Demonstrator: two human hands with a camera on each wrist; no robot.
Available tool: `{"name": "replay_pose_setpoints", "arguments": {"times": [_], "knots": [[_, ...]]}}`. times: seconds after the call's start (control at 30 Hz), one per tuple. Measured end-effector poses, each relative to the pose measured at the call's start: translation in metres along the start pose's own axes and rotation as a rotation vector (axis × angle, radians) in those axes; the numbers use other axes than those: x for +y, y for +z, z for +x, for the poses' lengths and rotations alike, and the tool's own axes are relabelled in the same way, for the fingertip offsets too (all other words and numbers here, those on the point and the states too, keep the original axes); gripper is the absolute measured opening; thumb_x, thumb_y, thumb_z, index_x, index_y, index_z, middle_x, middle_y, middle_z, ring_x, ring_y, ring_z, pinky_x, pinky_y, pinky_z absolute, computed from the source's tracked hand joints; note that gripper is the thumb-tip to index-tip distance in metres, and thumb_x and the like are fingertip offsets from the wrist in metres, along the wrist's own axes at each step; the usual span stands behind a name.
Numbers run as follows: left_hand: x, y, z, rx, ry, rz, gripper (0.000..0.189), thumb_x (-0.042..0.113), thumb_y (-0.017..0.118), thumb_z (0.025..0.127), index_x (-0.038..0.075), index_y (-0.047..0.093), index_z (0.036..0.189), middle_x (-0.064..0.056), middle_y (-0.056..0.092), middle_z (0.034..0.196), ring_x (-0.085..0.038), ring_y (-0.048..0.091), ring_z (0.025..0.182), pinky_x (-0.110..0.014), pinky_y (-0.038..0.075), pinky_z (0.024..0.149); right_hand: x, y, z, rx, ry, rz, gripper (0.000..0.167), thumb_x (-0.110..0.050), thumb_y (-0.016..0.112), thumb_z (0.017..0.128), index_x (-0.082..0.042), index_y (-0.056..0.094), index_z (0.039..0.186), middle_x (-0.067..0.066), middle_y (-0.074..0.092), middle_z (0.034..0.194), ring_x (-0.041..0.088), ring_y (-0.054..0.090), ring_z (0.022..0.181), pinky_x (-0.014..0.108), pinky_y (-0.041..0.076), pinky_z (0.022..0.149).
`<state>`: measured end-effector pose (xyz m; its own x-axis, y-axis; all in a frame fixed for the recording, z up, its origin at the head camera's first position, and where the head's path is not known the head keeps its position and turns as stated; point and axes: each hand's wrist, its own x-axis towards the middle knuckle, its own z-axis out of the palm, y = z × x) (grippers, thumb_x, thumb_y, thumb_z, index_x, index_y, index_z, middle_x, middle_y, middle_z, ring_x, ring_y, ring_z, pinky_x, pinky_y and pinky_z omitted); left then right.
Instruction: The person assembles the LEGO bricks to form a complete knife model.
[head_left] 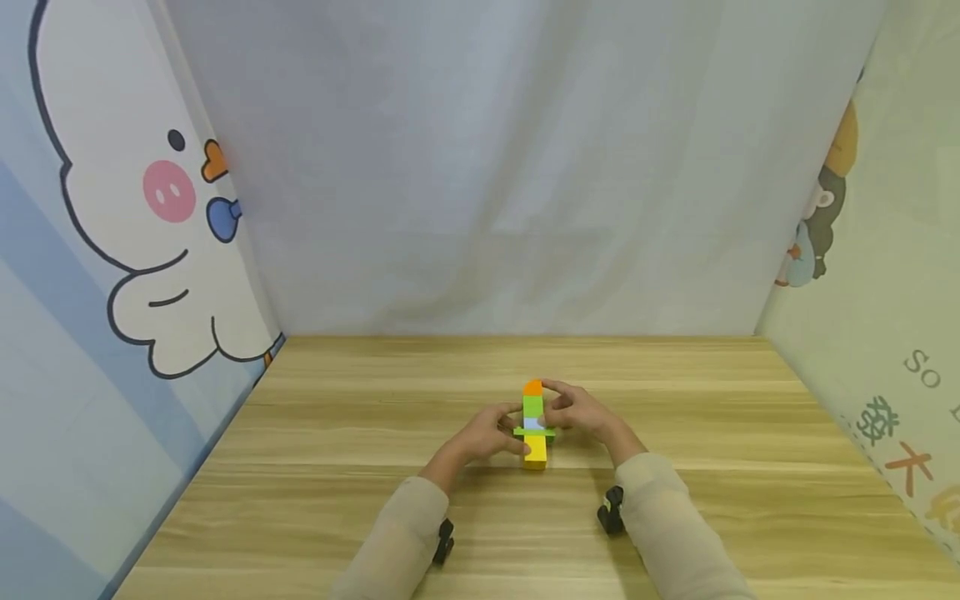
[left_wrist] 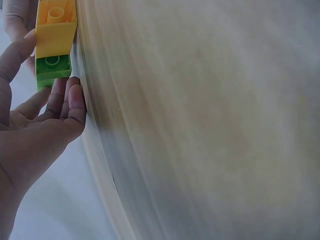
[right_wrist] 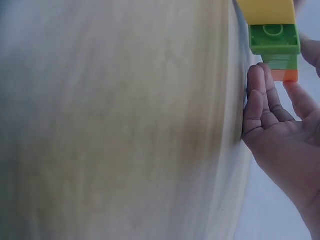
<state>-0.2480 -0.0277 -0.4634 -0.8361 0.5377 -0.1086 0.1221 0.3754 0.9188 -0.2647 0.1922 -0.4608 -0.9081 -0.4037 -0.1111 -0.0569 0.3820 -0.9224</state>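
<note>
A sword-shaped row of building blocks lies in front of me in the head view. It runs from an orange block [head_left: 532, 387] through a green block [head_left: 533, 407] and a light blue block [head_left: 531, 423] to a flat green crosspiece [head_left: 534, 432] and a yellow block [head_left: 535, 454] nearest me. My left hand [head_left: 483, 435] holds it from the left, thumb at the yellow block, fingers by the crosspiece. From the right, my right hand [head_left: 585, 412] grips it with the thumb at the light blue block and a finger at the orange end. Hollow block undersides show in both wrist views.
The wood-grain table [head_left: 337, 500] spreads around both hands. A plain pale curtain [head_left: 487, 167] hangs behind its far edge. Printed cloth panels [head_left: 112, 433] stand along the left and right sides. Black wrist devices [head_left: 612, 510] sit at both sleeves.
</note>
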Motion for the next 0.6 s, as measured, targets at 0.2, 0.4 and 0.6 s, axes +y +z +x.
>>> {"name": "replay_pose_setpoints", "arguments": {"times": [0.2,0.4,0.6], "knots": [[-0.0026,-0.0011,0.0006,-0.005,-0.007,0.002,0.076,0.015,0.077,0.077,0.004,0.037,0.141,-0.015,0.056,0.117,-0.029,0.053,0.106,-0.047,0.043,0.089,-0.0008,0.0022,0.0009,0.0,-0.002,-0.007,0.071,-0.009,0.064,0.085,0.0,0.026,0.144,0.019,0.055,0.108,0.022,0.055,0.083,0.036,0.046,0.072],[-0.005,-0.0032,-0.0005,-0.018,-0.012,-0.005,0.074,0.012,0.076,0.077,0.003,0.038,0.14,-0.01,0.059,0.107,-0.024,0.055,0.097,-0.046,0.044,0.087,-0.0018,0.0046,0.0026,-0.03,0.005,-0.018,0.072,-0.012,0.064,0.085,0.002,0.026,0.144,0.019,0.054,0.109,0.023,0.055,0.087,0.04,0.047,0.077],[-0.002,-0.0016,-0.0028,-0.038,0.016,-0.026,0.068,0.011,0.075,0.079,0.003,0.042,0.138,-0.01,0.059,0.109,-0.023,0.055,0.097,-0.046,0.045,0.087,-0.0044,0.0047,-0.0012,-0.032,0.015,-0.039,0.07,-0.01,0.063,0.084,0.004,0.027,0.143,0.018,0.055,0.106,0.023,0.055,0.087,0.042,0.046,0.081]]}}
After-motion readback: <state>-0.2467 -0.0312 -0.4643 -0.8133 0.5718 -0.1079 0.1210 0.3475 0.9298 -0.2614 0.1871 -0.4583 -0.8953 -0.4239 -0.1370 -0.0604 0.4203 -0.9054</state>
